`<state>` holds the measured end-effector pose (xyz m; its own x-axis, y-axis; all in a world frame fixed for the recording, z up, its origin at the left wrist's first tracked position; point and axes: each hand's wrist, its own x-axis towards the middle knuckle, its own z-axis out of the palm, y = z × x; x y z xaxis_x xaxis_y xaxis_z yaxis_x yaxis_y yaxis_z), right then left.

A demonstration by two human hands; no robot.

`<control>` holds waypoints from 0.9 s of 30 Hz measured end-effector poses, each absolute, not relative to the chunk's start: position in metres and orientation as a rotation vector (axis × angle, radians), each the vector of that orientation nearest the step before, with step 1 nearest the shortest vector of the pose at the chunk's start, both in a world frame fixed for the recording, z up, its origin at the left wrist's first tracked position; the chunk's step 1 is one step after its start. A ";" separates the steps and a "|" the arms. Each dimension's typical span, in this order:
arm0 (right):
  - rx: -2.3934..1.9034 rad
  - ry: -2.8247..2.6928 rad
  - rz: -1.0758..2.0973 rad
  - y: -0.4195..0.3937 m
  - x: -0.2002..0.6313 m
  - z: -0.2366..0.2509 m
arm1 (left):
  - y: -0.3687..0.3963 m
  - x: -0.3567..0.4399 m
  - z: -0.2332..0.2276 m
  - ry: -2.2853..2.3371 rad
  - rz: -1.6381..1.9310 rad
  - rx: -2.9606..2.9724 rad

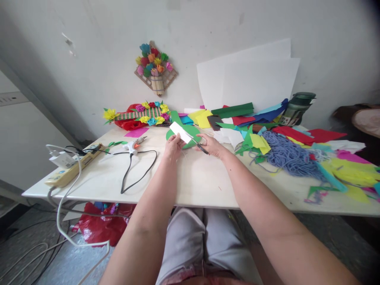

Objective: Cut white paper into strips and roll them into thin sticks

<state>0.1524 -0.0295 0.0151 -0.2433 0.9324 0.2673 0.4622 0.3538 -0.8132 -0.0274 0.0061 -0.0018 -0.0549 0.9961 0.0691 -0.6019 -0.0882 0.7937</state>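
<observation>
A white paper strip [181,132] was held just above the far middle of the table [196,182], tilted with its left end higher, lying over a piece of green paper [190,136]. The left hand [173,147] pinched the strip's near-left edge, fingers closed on it. Whether the same hand also gripped the green piece could not be told. The right hand [211,145] was curled shut around the dark handles of a pair of scissors [198,145], whose blades pointed left toward the strip's right end; how far the blades stood apart was too small to make out.

Left of the hands lay a white glue gun [132,147] with an orange trigger, its black cord [137,168] looping toward the near edge. Farther left, a power strip [73,168] sat at the table's left corner with a white plug and cables trailing off to the floor. A pink sheet [137,132] lay just beyond the glue gun.

At the far edge against the wall [89,47] rested a row of paper flowers [142,113] on a striped base, and higher up a paper bouquet [154,67] hung on the wall. White sheets [249,83] leaned against the wall to the right. Right of the hands spread a heap of coloured paper scraps [252,138], then a tangle of blue-grey yarn [289,156], and a dark green bottle [298,107] at the far right. Under the table's left side sat a red plastic bag [101,225] on the floor.
</observation>
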 end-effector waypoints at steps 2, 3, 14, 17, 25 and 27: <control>-1.197 -1.837 0.832 -0.029 0.152 0.015 | 0.006 -0.028 -0.002 0.697 1.529 0.756; -1.187 -1.829 0.865 -0.030 0.152 0.015 | 0.006 -0.028 -0.002 0.698 1.530 0.755; -1.125 -1.797 0.974 -0.025 0.150 0.011 | 0.008 -0.029 -0.004 0.707 1.539 0.729; -1.128 -1.798 0.961 -0.023 0.150 0.008 | 0.009 -0.030 -0.005 0.701 1.542 0.732; -1.154 -1.800 0.964 -0.024 0.149 0.008 | 0.008 -0.030 -0.004 0.706 1.540 0.737; -1.148 -1.796 0.976 -0.025 0.148 0.009 | 0.009 -0.030 -0.005 0.712 1.544 0.732</control>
